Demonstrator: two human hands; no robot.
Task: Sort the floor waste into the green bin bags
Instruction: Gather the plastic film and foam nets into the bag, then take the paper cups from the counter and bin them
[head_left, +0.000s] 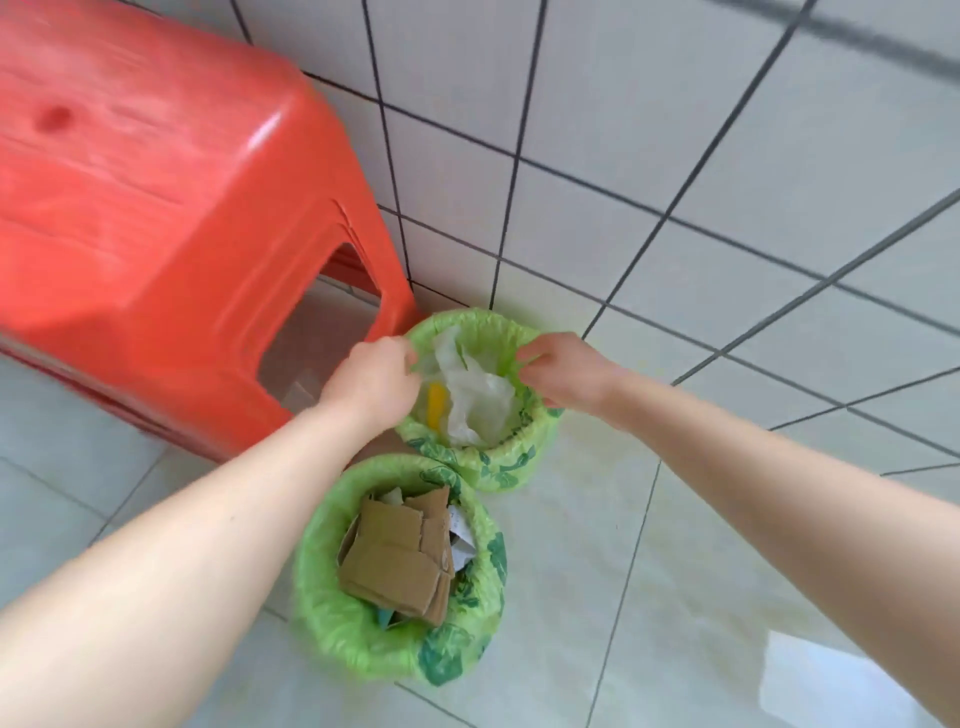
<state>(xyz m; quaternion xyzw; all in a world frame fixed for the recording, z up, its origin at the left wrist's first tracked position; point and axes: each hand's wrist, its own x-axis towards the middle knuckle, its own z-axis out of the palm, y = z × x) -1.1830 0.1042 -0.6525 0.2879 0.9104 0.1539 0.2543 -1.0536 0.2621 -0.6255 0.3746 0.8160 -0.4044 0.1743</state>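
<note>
At the foot of the white tiled wall (649, 130), beside the leg of the red plastic stool (156, 208), the farther green printed bin bag (493, 467) is flanked by both hands, and the coming move is judged to turn on this pairing: the left hand (376, 376) is set at the bag's left rim and the right hand (563, 371) at its right rim, so that the round mouth lies directly between them, neither hand being clearly nearer. Fingers of both hands are seen curled at the rim; the green film appears to be pinched on each side, though blur keeps the exact contact from being told for certain. Inside this bag a crumpled translucent white plastic sheet (475, 400) is seen, standing roughly upright, with a yellow piece (436, 402) just beside it on the left. Nearer the person, touching or almost touching the first, the second green printed bin bag (322, 597) is seen, filled with torn brown cardboard pieces (400, 556) and some white paper scraps (460, 540) at the right edge. Both bags stand upright with rims rolled outward on the pale glossy floor tiles (675, 597). No loose waste is visible on the floor within view, so the sorting is judged to be far along, with the rim of the farther bag likely to be gathered or adjusted.
</note>
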